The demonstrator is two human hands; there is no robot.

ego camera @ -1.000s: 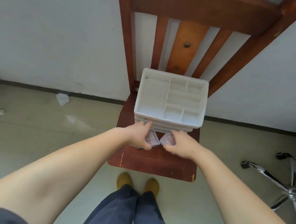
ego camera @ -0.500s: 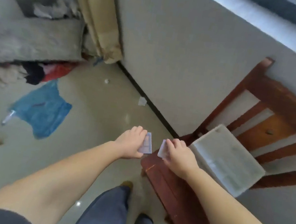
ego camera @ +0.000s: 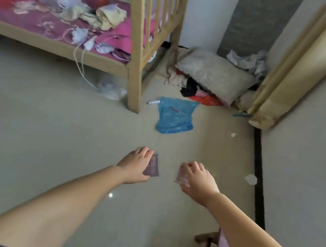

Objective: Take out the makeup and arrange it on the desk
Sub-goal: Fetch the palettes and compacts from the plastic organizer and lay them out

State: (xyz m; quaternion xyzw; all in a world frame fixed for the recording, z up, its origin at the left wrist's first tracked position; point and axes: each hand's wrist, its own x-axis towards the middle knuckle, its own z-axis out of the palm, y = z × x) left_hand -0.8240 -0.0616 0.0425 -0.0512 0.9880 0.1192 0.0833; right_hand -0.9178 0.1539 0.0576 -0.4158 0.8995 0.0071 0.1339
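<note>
A: what's in each hand?
B: left hand (ego camera: 135, 165) pinches a flat clear plastic makeup case (ego camera: 153, 166); right hand (ego camera: 199, 178) grips a second small clear case (ego camera: 181, 176), both above the beige floor (ego camera: 51, 128).

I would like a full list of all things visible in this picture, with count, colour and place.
makeup case: one, clear with pinkish inside, in the left hand
second makeup case: one, clear, in the right hand
bed: one, pale wood frame, purple sheet, cluttered, upper left
blue bag: one, on the floor, centre
pillow: one, grey, by the far wall
clothes pile: mixed colours, under the pillow
curtain: beige, upper right
left hand: holds a case
right hand: holds a case
</note>
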